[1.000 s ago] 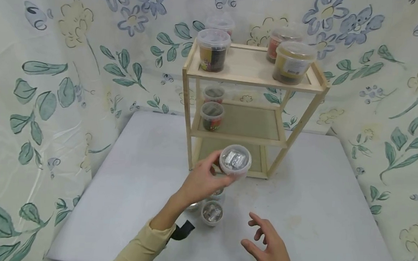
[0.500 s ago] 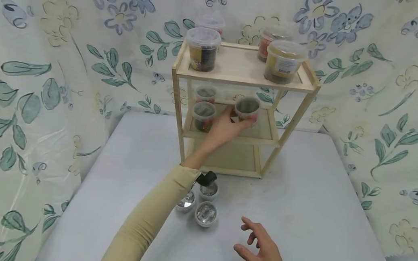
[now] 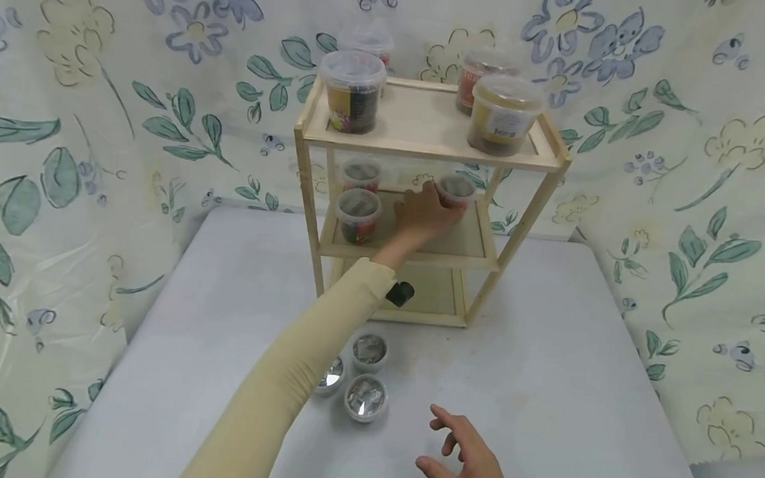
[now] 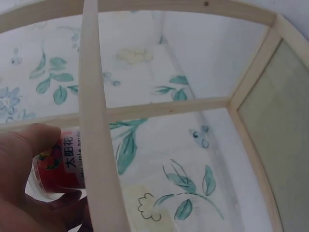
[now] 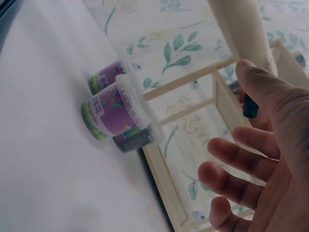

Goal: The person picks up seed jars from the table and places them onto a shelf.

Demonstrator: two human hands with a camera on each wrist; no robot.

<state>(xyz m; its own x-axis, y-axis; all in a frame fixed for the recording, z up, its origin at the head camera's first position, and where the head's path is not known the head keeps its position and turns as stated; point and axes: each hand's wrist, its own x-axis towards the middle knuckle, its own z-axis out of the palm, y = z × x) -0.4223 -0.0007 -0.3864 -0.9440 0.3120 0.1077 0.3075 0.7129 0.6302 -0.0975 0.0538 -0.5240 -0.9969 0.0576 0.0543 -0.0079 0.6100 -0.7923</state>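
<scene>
On the right of the wooden rack's middle shelf (image 3: 388, 256), my left hand (image 3: 420, 216) grips a small clear-lidded plastic tub (image 3: 457, 188). Its red label (image 4: 53, 162) with printed characters shows between thumb and fingers in the left wrist view, partly behind a shelf bar. Two similar tubs stand on the left of that shelf, a front tub (image 3: 358, 215) and a rear tub (image 3: 362, 174). My right hand (image 3: 469, 467) hangs over the table front with fingers loosely bent, holding nothing; its spread fingers also show in the right wrist view.
Several larger tubs stand on the top shelf, among them a yellow-lidded tub (image 3: 506, 114) and a dark one (image 3: 353, 92). Three small tubs, including a purple-labelled tub (image 5: 113, 110), sit on the white table (image 3: 545, 384) before the rack. A floral curtain (image 3: 221, 72) hangs behind.
My left hand has carried the small tub up from in front of the rack onto the middle shelf's right side, then farther back. My right hand stays nearly still; the head view has shifted slightly.
</scene>
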